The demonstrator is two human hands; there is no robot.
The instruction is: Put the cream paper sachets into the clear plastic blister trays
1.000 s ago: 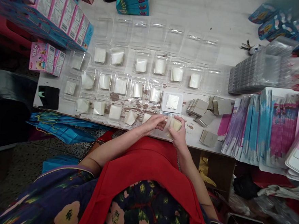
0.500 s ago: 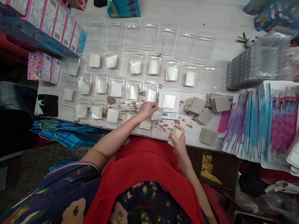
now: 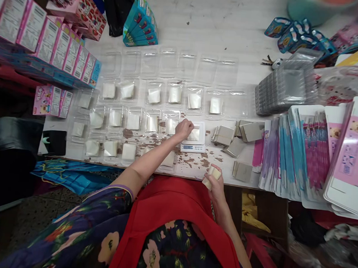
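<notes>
My left hand (image 3: 184, 129) is over the left side of a small white digital scale (image 3: 193, 147), fingers pinched together. Pale translucent sheets (image 3: 193, 135) lie on the scale's plate just under the fingertips; whether the pinch holds a sheet is hard to make out. Near the table's front edge, my right hand (image 3: 216, 185) is closed around a stack of small cream sheets (image 3: 213, 176). Left of the scale stand rows of clear plastic trays (image 3: 154, 92), many holding a similar pale stack. My left forearm partly hides the trays in the front row.
Rubber-banded grey card bundles (image 3: 224, 135) lie right of the scale. Beyond them are printed cardboard sleeves (image 3: 300, 150) and stacked clear trays (image 3: 288, 90). Pink boxes (image 3: 47, 39) line the left side. A teal fan-shaped pack (image 3: 141, 23) and black bag (image 3: 116, 7) stand at the back.
My left hand has moved right, from beside the scale to over it, bringing the thin sheet it held to the pile there. My right hand still grips its stack. The camera view has shifted.
</notes>
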